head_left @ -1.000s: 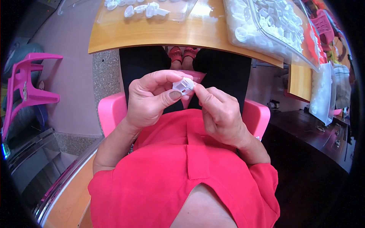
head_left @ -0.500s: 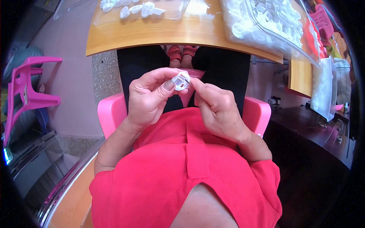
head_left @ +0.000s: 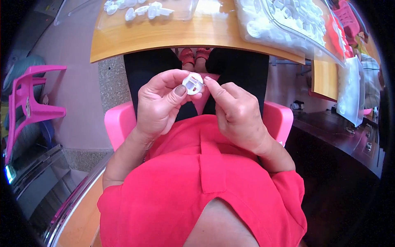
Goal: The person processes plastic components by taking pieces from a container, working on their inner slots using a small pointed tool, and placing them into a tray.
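Observation:
Over my lap, my left hand point(head_left: 160, 103) pinches a small round white plastic piece point(head_left: 189, 88) between thumb and fingers. Its upturned face has a rectangular recess and small reddish-brown marks. From the right, my right hand point(head_left: 236, 107) comes up to the piece, the index fingertip at its right edge. The other right fingers are curled in. Whatever they may grip is hidden from view.
A wooden table point(head_left: 164, 43) lies ahead. On it are a clear tray point(head_left: 187, 14) with several white pieces and, at right, a clear bin point(head_left: 284, 45) heaped with more. Pink chair arms point(head_left: 119, 123) flank me; a pink chair point(head_left: 31, 99) stands left.
The white piece has shifted slightly left and turned a little. My right index finger is now straighter, and the thin dark tip seen against the piece before no longer shows clearly.

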The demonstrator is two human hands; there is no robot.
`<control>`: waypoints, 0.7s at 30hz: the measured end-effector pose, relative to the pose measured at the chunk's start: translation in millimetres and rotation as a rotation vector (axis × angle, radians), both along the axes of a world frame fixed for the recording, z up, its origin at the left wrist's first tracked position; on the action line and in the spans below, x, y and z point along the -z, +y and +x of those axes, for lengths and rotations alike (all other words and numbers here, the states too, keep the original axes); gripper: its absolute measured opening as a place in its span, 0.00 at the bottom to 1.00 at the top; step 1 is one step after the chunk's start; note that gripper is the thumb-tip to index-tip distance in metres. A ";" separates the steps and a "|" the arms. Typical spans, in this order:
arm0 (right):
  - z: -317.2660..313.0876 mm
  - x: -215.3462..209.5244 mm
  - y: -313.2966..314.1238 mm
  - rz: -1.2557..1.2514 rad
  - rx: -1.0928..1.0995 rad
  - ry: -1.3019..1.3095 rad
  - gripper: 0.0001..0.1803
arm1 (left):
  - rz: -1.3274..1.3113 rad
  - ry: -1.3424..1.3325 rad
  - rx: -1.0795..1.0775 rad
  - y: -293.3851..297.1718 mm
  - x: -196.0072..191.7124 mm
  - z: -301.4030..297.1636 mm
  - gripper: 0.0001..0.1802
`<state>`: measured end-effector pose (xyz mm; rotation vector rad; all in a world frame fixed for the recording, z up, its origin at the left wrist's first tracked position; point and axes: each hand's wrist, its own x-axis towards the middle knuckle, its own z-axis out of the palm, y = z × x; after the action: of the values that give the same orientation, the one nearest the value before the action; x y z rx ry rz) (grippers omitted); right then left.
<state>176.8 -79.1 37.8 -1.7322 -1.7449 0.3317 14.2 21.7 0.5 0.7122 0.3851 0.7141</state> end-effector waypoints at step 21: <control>-4.3 6.0 -0.2 0.078 -0.025 -0.333 0.25 | 0.096 0.041 -0.006 0.2 4.9 0.3 0.14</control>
<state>172.4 -79.4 31.8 -1.7879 -1.9836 -0.0180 14.5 21.8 -4.4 0.8172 0.3925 0.7281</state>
